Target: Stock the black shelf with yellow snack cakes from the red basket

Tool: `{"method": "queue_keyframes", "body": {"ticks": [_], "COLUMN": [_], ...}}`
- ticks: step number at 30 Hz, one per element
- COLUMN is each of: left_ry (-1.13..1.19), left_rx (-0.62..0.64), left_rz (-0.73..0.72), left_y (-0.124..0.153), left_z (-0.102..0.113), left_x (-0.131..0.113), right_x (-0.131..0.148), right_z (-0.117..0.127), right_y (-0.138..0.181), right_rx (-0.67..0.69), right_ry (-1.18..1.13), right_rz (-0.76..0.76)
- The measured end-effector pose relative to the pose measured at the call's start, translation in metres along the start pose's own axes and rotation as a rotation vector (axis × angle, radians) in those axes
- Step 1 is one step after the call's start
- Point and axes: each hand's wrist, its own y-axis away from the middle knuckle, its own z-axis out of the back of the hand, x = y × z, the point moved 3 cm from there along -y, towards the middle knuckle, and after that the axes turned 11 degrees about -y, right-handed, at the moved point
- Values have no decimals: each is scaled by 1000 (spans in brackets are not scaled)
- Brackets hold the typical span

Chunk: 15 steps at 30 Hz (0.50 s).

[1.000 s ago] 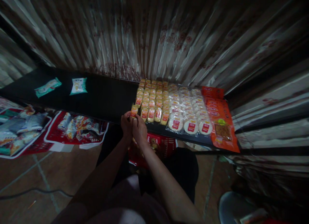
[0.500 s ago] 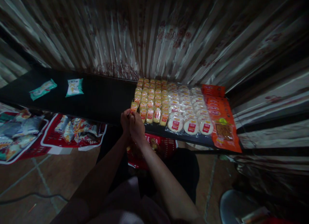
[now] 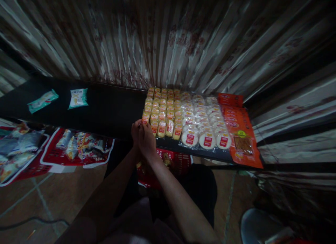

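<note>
My left hand (image 3: 135,131) and my right hand (image 3: 146,139) are together at the front edge of the black shelf (image 3: 110,112). Their fingers close around the near end of a small yellow wrapped snack cake (image 3: 145,117), whose lower part they hide. This cake lies at the front of the leftmost column of yellow snack cakes (image 3: 162,127), which overlap in slanting rows. Right of these are columns of round white wrapped crackers (image 3: 189,137) with red labels.
Orange snack bags (image 3: 243,135) lie at the shelf's right end, two green-and-white packets (image 3: 78,98) towards the left. Below the shelf stand red baskets (image 3: 48,156) with snack bags, and another red basket (image 3: 183,163) between my legs. A curtain (image 3: 126,37) hangs behind.
The view has shifted slightly, so the shelf's left side sits lower and further left. Both hands stay together at the cake, which now sits closer in line with its column.
</note>
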Motion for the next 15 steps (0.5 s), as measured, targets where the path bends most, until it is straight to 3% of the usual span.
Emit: {"method": "queue_keyframes", "body": {"ticks": [7, 11, 15], "left_ry": [33, -28, -170], "left_rx": [18, 61, 17], "left_rz": [-19, 40, 39], "left_y": [3, -3, -4], "left_z": [-4, -7, -9], "left_x": [4, 7, 1], "right_x": [-1, 8, 9], "right_z": [6, 20, 39], "right_y": [2, 11, 21], "right_rx": [47, 27, 10], "right_ry": [60, 43, 99], "right_rz": [-13, 62, 180]}}
